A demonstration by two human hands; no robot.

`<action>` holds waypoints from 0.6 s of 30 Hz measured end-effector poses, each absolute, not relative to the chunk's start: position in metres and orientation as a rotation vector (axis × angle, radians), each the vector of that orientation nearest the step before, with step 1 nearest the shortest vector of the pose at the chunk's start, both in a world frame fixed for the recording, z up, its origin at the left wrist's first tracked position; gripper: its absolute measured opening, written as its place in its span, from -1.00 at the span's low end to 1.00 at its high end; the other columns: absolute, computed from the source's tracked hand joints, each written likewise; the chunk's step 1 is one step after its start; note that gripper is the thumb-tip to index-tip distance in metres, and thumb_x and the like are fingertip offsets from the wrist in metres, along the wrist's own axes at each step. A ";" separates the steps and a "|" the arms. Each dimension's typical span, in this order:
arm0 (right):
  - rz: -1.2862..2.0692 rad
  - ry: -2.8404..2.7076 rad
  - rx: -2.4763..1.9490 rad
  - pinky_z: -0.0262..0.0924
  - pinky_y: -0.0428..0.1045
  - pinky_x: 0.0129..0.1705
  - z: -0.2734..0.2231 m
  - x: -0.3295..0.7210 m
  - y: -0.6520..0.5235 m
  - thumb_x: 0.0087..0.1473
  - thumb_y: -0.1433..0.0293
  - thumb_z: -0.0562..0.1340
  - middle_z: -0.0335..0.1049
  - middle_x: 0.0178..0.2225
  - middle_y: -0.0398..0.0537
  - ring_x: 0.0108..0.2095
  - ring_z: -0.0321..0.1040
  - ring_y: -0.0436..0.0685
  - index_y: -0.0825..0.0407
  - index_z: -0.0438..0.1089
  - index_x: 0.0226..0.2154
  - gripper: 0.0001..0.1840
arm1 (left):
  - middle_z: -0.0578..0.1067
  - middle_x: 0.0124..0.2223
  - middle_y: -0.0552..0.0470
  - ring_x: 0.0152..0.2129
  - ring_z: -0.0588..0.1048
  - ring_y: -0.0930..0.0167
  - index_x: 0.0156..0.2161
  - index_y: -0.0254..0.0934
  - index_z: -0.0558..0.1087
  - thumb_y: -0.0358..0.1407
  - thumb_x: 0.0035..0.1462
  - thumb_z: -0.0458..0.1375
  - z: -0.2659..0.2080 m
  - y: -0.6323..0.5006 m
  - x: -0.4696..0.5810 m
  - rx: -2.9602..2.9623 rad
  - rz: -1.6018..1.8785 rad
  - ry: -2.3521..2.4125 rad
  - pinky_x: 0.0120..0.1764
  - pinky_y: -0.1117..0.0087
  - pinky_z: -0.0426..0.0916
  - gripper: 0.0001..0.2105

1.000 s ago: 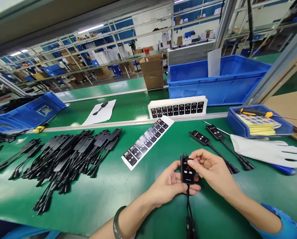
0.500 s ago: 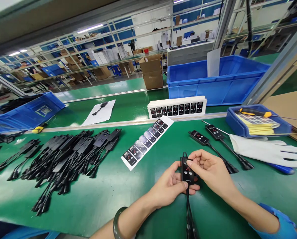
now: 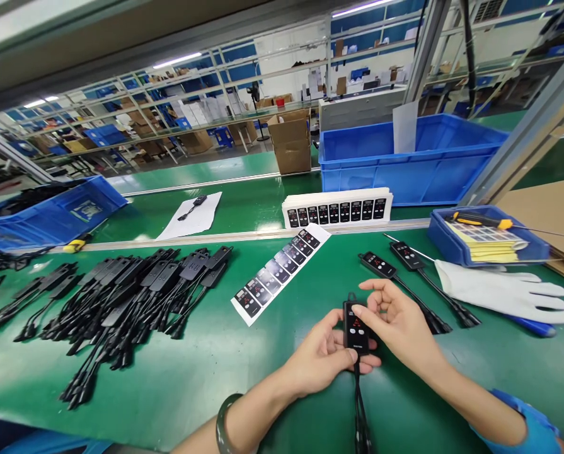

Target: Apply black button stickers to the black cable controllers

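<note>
My left hand [image 3: 326, 353] is closed around a small black controller [image 3: 356, 337], thumb on its lower end and fingers beneath. The controller's face carries a black label with red marks and two white buttons; its cables hang toward me. My right hand [image 3: 397, 318] rests its thumb on the upper part of that face, its other fingers apart and slightly curled. Just beyond lie two labelled controllers [image 3: 377, 263] with cables. To their left, a label strip [image 3: 276, 272] lies on the green bench. Further left is a heap of black controllers [image 3: 140, 284] with tangled cables.
A stack of label sheets [image 3: 337, 208] stands at the bench ledge. On the right are a white glove [image 3: 503, 293] and a small blue tray [image 3: 492, 255] with yellow-edged sheets and a screwdriver [image 3: 483, 219]. Blue bins [image 3: 418, 167] and a cardboard box [image 3: 290, 142] stand behind.
My right fingers have lifted and spread slightly away from the controller's top edge, while the thumb stays on its face. My left hand keeps its hold. The view has tilted slightly.
</note>
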State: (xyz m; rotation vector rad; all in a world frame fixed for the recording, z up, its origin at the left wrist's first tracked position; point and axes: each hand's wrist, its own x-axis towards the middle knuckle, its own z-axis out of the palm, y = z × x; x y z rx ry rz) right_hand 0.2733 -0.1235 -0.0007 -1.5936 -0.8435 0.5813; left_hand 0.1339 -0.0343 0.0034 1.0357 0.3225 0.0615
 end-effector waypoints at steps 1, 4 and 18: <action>0.585 -0.874 -1.606 0.23 -0.11 -0.54 -0.002 0.274 -0.123 0.03 0.20 0.27 0.15 -0.50 -0.23 -0.52 0.20 0.02 -0.02 0.27 -0.15 -0.65 | 0.50 -0.15 -0.21 -0.26 0.55 0.22 -0.01 -0.29 0.22 -0.25 0.01 0.27 0.003 -0.033 0.134 0.996 0.060 0.327 -0.16 0.22 0.39 -0.54; 0.605 -0.988 -1.642 0.27 -0.08 -0.49 -0.007 0.274 -0.123 0.03 0.23 0.26 0.19 -0.38 -0.15 -0.48 0.23 0.03 -0.03 0.27 -0.09 -0.61 | 0.52 -0.25 -0.17 -0.36 0.57 0.21 -0.05 -0.31 0.24 -0.20 0.11 0.14 0.000 -0.031 0.136 0.894 0.088 0.337 -0.26 0.23 0.43 -0.65; 0.714 -1.185 -1.557 0.18 0.12 0.05 -0.011 0.263 -0.123 0.21 0.20 0.03 0.30 0.05 0.04 0.01 0.27 0.21 -0.02 0.03 0.24 -0.42 | 0.50 -0.26 -0.04 -0.50 0.55 0.38 -0.04 -0.24 0.15 -0.06 0.14 0.09 0.002 -0.030 0.141 1.043 0.246 0.410 -0.42 0.40 0.42 -0.61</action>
